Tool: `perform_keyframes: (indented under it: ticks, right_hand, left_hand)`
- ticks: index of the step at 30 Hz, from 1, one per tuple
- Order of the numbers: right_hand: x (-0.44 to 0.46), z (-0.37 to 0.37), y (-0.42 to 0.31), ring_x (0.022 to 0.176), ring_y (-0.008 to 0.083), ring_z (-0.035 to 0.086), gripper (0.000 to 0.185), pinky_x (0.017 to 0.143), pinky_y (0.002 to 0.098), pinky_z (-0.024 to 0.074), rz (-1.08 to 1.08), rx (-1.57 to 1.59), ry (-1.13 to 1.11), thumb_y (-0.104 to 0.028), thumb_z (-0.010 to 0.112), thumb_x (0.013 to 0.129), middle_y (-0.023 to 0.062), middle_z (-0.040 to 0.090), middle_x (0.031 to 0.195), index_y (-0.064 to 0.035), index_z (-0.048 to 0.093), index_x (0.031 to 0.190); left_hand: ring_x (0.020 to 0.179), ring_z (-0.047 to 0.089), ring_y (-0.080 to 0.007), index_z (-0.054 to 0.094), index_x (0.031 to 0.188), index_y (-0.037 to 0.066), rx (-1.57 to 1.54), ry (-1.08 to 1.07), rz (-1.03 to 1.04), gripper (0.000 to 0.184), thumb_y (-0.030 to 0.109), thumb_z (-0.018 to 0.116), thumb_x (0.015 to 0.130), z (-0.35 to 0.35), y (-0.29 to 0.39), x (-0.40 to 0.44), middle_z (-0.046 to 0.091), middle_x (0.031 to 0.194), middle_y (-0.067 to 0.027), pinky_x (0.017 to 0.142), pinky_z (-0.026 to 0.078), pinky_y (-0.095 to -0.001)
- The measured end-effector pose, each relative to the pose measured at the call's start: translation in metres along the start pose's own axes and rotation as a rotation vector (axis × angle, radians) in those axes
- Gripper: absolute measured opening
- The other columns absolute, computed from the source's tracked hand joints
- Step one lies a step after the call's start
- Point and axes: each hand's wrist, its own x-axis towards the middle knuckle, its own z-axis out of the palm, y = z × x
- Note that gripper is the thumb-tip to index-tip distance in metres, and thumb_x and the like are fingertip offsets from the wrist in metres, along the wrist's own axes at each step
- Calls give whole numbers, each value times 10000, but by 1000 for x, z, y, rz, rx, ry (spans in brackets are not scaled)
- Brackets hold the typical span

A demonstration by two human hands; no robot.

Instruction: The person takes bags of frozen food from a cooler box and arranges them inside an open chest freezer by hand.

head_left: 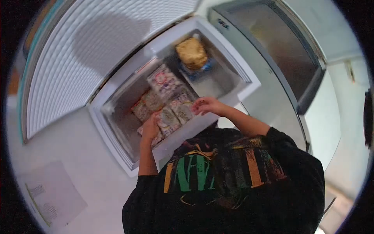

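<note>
My left hand (151, 126) reaches down into an open chest freezer, its fingers at the edge of a patterned food packet (168, 120). It appears to grip that edge, though the fingertips are partly hidden. My right hand (208, 106) is over the near wall, fingers loosely curled and apart, beside another patterned packet (181, 109); nothing shows in it. A white packet with red and purple print (164, 80) lies farther back. Reddish-edged packets (147, 104) lie to the left. Some print is blurred.
The freezer's white rim (113, 144) surrounds the packets. Its ribbed lid (74, 70) stands raised at the left. A gold bag (191, 53) sits on something blue in the far right compartment. A grey cabinet with a dark panel (288, 50) adjoins the right side.
</note>
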Motion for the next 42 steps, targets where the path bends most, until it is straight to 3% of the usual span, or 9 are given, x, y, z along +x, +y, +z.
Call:
perform_keyframes:
  ticks: [4, 6, 11, 18, 30, 33, 37, 40, 42]
  right_hand:
    - [-22, -31, 7, 799, 158, 577, 202, 657, 291, 453, -38, 305, -29, -177, 503, 778, 61, 590, 924, -55, 533, 937]
    - [-21, -49, 11, 800, 161, 579, 222, 656, 292, 448, -5, 300, -21, -211, 490, 791, 63, 591, 930, -63, 522, 954]
    - [-46, -89, 8, 800, 170, 568, 189, 677, 298, 432, 118, 244, 223, -187, 491, 794, 69, 590, 913, -60, 505, 933]
    - [-142, -134, 81, 702, 148, 560, 238, 534, 245, 423, -71, 683, 700, -157, 475, 776, 71, 564, 878, -38, 482, 982]
    - [-182, -159, 200, 609, 130, 557, 117, 523, 252, 464, -221, 856, 1348, -96, 537, 736, 65, 588, 743, -31, 508, 829]
    - [-170, -156, 225, 554, 140, 544, 124, 488, 261, 432, -192, 822, 1641, -119, 504, 748, 83, 590, 684, -9, 540, 792]
    - [-156, -149, 239, 623, 134, 566, 106, 547, 259, 447, 54, 496, 1790, -69, 536, 708, 71, 575, 692, -25, 516, 802]
    - [-126, -140, 243, 609, 135, 558, 93, 549, 264, 441, -7, 551, 1851, -76, 525, 717, 59, 570, 678, -28, 515, 796]
    - [-116, -133, 237, 638, 235, 563, 136, 603, 323, 439, 53, 638, 1899, -153, 524, 699, 113, 566, 672, -48, 539, 784]
  left_hand:
    - [771, 563, -184, 494, 1053, 63, -381, -141, 150, 239, 153, 463, 833, 19, 45, 16, 592, 831, -81, 665, 430, -287]
    - [759, 552, -163, 499, 1044, 45, -992, -127, -243, 238, 143, 484, 827, 9, 70, 23, 580, 825, -48, 670, 430, -284]
    - [620, 505, -128, 505, 974, 49, -1543, 184, -498, 201, 170, 522, 815, 55, -20, 70, 536, 725, -20, 550, 420, -265]
    - [564, 422, -94, 507, 934, 70, -1231, -189, -281, 170, 146, 552, 789, 45, 158, 194, 481, 675, 3, 501, 363, -231]
    - [573, 475, -76, 539, 901, 55, -220, -1247, 109, 154, 159, 518, 789, 251, 412, 211, 518, 691, -9, 507, 405, -212]
    - [573, 493, -87, 541, 903, 62, 4, -1294, 256, 163, 157, 516, 772, 293, 427, 208, 541, 682, -25, 509, 414, -223]
    - [611, 539, -111, 559, 887, 78, 322, -1320, 532, 203, 161, 529, 704, 339, 438, 223, 573, 677, -50, 549, 438, -261]
    - [662, 568, -170, 575, 867, 90, 440, -1202, 761, 205, 196, 531, 697, 388, 414, 256, 593, 716, -72, 611, 449, -290]
    - [727, 578, -231, 584, 857, 105, 476, -1191, 749, 215, 222, 538, 682, 404, 407, 257, 605, 766, -93, 676, 449, -316]
